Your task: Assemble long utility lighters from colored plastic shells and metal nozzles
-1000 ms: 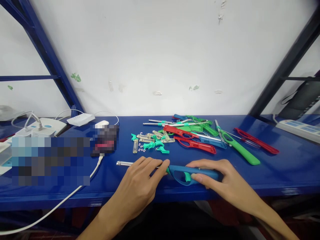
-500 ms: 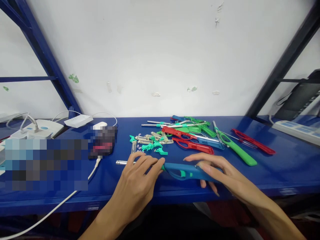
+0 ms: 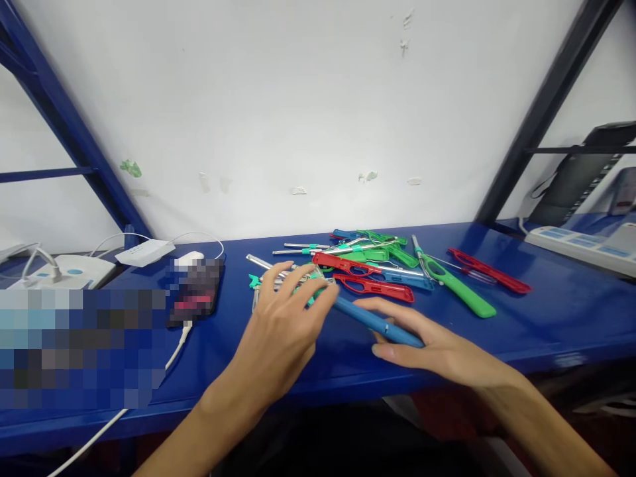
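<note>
A blue stick lighter (image 3: pixel 365 317) is held in both hands, slanting above the table with its metal tip pointing up to the left. My left hand (image 3: pixel 288 315) grips it near the tube, its fingers hiding much of the metal. Around the handle end, my right hand (image 3: pixel 427 341) is closed with thumb and fingers. The narrow edge of the handle faces me. Partly covered by my left hand lie small clear and teal-green parts. Just beyond are red half shells (image 3: pixel 380 288) and a green stick lighter (image 3: pixel 460 285).
Several metal tubes and green and blue shells lie heaped at the back. A red shell (image 3: pixel 489 270) lies at right. A phone (image 3: pixel 199 288) with a white cable (image 3: pixel 176 351) is at left, near a power strip (image 3: pixel 82 270). Another power strip (image 3: pixel 589 248) is far right.
The lighter has turned from level to slanted and rolled, so its edge faces me instead of its trigger side. My right hand has closed more around the handle. The view shifted slightly right.
</note>
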A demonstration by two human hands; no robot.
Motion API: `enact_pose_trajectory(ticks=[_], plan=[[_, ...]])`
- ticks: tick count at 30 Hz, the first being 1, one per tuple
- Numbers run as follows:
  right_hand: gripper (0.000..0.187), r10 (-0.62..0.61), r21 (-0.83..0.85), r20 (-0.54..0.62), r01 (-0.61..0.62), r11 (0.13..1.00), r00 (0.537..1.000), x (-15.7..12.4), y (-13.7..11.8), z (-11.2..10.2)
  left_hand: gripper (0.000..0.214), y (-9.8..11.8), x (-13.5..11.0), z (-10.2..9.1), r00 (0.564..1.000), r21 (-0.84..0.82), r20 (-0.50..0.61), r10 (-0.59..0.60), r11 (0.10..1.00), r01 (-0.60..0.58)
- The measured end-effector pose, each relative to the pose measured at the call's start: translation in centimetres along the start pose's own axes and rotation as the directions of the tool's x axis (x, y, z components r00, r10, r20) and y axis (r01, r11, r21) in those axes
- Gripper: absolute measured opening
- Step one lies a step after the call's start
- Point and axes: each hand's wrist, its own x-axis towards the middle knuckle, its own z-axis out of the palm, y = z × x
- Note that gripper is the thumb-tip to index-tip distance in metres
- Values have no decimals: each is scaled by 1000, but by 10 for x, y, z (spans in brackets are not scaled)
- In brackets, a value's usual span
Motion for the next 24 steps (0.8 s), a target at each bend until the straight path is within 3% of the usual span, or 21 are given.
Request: enact_pose_trajectory(ticks=[3, 6, 7, 9, 13, 14, 18, 20, 24], plan=[[63, -10, 85, -216, 29, 996, 976, 0, 2, 6, 53, 22, -6, 6, 997, -141, -73, -40, 990, 30], [69, 107, 289, -311, -13, 957, 945, 0, 3, 10, 36, 49, -16, 12, 956, -446, -130, -261, 877, 179], [72, 140, 343, -315, -25, 939, 939, 0, 2, 10, 36, 57, -17, 15, 944, -522, -53, -325, 815, 252], [76, 172, 396, -328, -30, 918, 929, 1, 2, 11, 55, 69, -13, 21, 882, -601, 211, -422, 656, 457], [72, 131, 326, -365, -6, 945, 922, 2, 6, 9, 81, 81, 11, 34, 678, -691, 598, -428, 153, 706], [72, 106, 303, -360, 8, 953, 927, 3, 9, 9, 82, 82, 18, 37, 644, -695, 643, -414, 37, 718], [79, 20, 277, -271, 58, 959, 962, 12, 24, 11, 83, 87, 37, 51, 620, -727, 683, -386, -275, 630], [80, -26, 258, -246, 91, 962, 969, 16, 34, 13, 80, 89, 41, 57, 620, -731, 683, -387, -365, 577], [75, -71, 286, -237, 139, 948, 969, 21, 48, 15, 74, 90, 45, 64, 632, -744, 662, -402, -454, 490]])
